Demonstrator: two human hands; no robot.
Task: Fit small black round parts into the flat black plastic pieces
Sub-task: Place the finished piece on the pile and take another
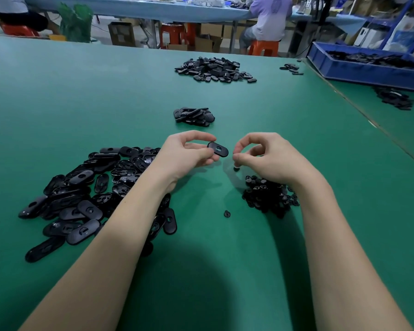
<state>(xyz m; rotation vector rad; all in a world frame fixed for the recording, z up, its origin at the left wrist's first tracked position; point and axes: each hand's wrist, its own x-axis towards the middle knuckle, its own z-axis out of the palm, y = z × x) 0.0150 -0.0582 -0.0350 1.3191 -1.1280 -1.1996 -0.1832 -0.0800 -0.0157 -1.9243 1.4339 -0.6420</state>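
Observation:
My left hand pinches a flat black oval plastic piece between thumb and fingers, holding it above the green table. My right hand is just to its right, and its thumb and fingers pinch a small black round part at the fingertips, a little below the oval piece. A heap of oval pieces lies under and left of my left forearm. A heap of small round parts lies under my right wrist. One loose round part lies between my arms.
A small stack of oval pieces lies just beyond my hands, a larger pile farther back. A blue bin of black parts stands at the back right, beside another pile. People sit at a far table.

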